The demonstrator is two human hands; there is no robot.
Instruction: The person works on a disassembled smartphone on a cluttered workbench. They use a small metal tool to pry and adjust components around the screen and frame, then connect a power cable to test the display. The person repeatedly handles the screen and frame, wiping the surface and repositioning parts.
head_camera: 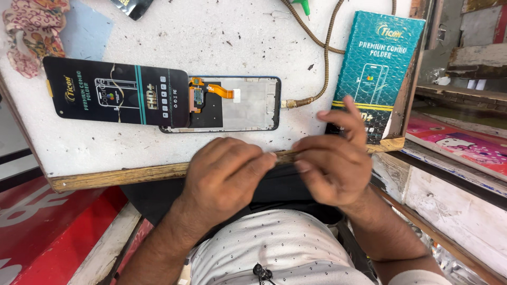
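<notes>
Both hands meet at the near wooden edge of the white, scuffed surface (158,153). The left hand (224,171) and right hand (330,169) have fingertips pinched toward each other, but whether anything is held between them I cannot tell; the right hand is blurred.

Just beyond the hands lies the opened dark-framed phone screen assembly (245,104), face down, its long axis running left to right along the surface edge, an orange flex cable (222,91) showing on its back. A black rectangular package with teal stripe (116,93) overlaps the assembly's left end, lying the same way. Right of the assembly stands a teal rectangular box (377,58), lengthwise away from the edge. A braided brown cable (317,68) curves between assembly and box.
</notes>
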